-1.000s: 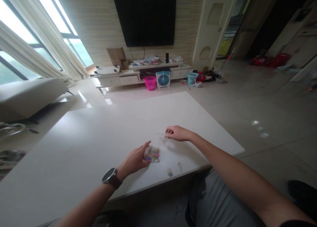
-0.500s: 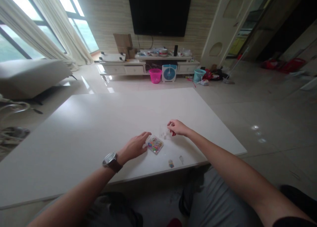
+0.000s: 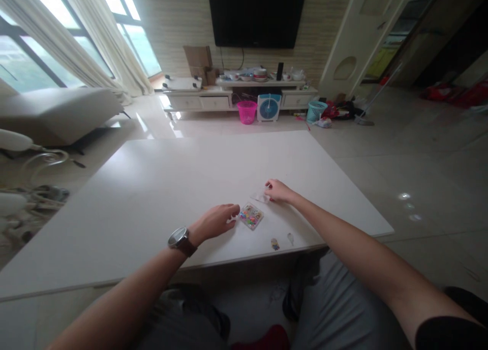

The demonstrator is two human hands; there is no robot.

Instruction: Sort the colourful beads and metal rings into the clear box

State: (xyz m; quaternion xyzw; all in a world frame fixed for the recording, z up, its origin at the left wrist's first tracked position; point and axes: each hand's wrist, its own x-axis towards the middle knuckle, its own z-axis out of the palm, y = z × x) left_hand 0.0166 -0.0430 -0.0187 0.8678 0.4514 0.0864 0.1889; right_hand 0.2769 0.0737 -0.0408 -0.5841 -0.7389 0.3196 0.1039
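Observation:
A small clear box of colourful beads (image 3: 251,216) lies near the front of the white table (image 3: 160,187). My left hand (image 3: 215,221), with a watch on the wrist, rests on the table with its fingertips touching the box's left side. My right hand (image 3: 279,191) is just behind the box, fingers curled in a pinch on a small clear piece (image 3: 261,197) that looks like the box's lid. A tiny yellow charm (image 3: 275,244) and a small clear bit (image 3: 291,237) lie near the table's front edge.
Beyond the table are a TV stand (image 3: 236,93) under a wall TV, a pink basket (image 3: 246,111), a small blue fan (image 3: 269,108) and a teal basket (image 3: 316,111). A grey sofa (image 3: 57,116) stands at the left. My knees are under the front edge.
The camera has tilted down and moved. My right hand drew back towards the bead box with the clear piece. My left hand stayed at the box's left side.

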